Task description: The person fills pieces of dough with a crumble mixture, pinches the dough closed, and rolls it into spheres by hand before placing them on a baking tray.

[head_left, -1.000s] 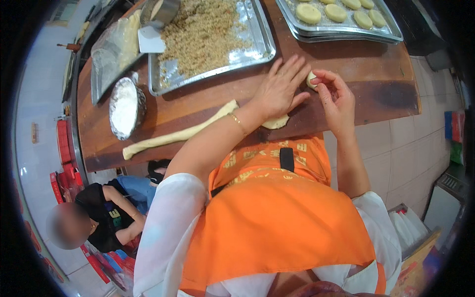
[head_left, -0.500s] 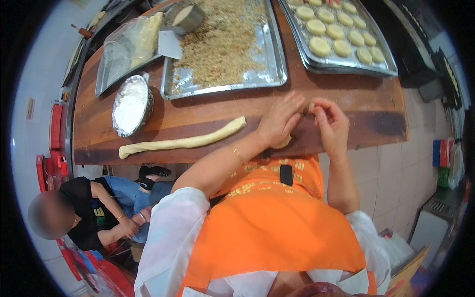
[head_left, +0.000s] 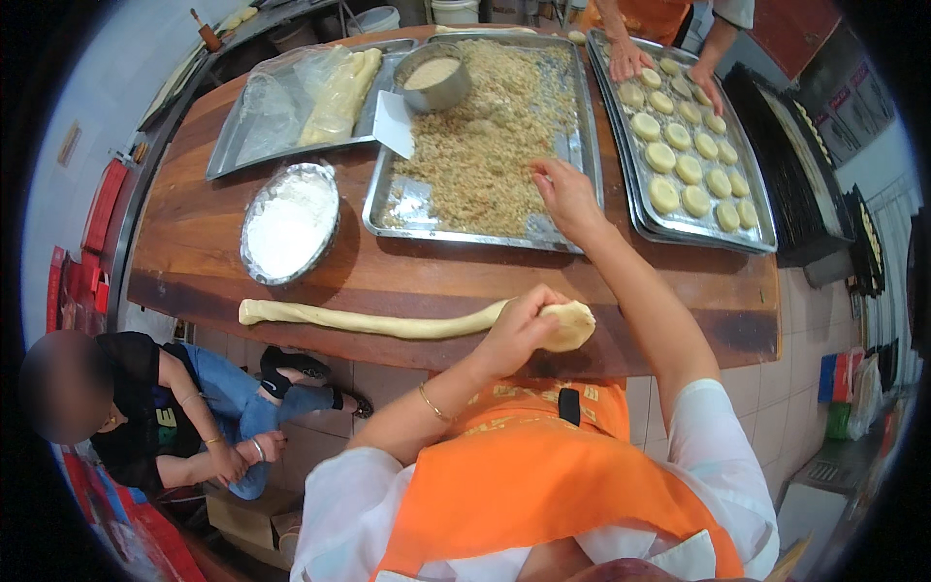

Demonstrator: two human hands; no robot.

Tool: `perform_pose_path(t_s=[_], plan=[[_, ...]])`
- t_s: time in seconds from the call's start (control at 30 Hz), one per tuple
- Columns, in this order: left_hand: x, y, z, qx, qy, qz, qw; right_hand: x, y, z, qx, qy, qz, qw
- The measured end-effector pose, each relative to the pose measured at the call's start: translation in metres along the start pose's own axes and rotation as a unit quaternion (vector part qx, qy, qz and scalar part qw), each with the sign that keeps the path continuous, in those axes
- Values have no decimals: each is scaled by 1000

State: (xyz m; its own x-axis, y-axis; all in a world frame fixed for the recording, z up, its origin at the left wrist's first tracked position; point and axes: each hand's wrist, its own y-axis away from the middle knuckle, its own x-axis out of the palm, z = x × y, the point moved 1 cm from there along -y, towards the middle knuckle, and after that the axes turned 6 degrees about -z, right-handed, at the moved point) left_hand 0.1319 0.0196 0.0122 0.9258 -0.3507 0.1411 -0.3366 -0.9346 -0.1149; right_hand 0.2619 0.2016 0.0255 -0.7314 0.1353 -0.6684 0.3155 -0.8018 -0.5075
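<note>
My left hand (head_left: 524, 328) is closed on a round, flattened piece of pale dough (head_left: 568, 328) at the table's near edge. Beside it, a long dough rope (head_left: 359, 317) lies on the wood, its right end partly hidden by that hand. My right hand (head_left: 567, 199) is raised over a metal tray (head_left: 383, 199) of crumbly tan mixture (head_left: 465, 175), fingers loosely curved and apart, nothing visible in them. A metal pot (head_left: 436, 95) and a white scraper (head_left: 393, 126) rest at that tray's left side. A foil bowl of white powder (head_left: 291, 218) stands to the left.
The wooden table (head_left: 184, 252) also bears a tray with bagged dough (head_left: 339, 97) and stacked trays of dough rounds (head_left: 662, 194). A co-worker's hands (head_left: 630, 60) reach onto the rounds. A seated person (head_left: 145, 407) is below left. Black trays (head_left: 790, 184) stand at right.
My right hand has moved up over the crumb tray. My left hand has moved lower and taken hold of the flattened dough. The view has shifted, revealing the co-worker's hands at the back.
</note>
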Motion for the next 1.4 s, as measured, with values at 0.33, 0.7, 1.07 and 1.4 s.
perform_pose_path(t_s=[0.33,0.7,1.07,1.4], plan=[[-44,10,-12,-106,425,-119,891,89,-73,-9,31,322,121,939],[-60,-8,-6,-113,462,-121,871,85,-74,-51,34,174,146,973],[-65,-16,1,-86,513,-133,844,56,-69,-42,310,-277,40,909],[-63,-10,8,-87,520,-140,838,52,-65,-38,345,-363,42,865]])
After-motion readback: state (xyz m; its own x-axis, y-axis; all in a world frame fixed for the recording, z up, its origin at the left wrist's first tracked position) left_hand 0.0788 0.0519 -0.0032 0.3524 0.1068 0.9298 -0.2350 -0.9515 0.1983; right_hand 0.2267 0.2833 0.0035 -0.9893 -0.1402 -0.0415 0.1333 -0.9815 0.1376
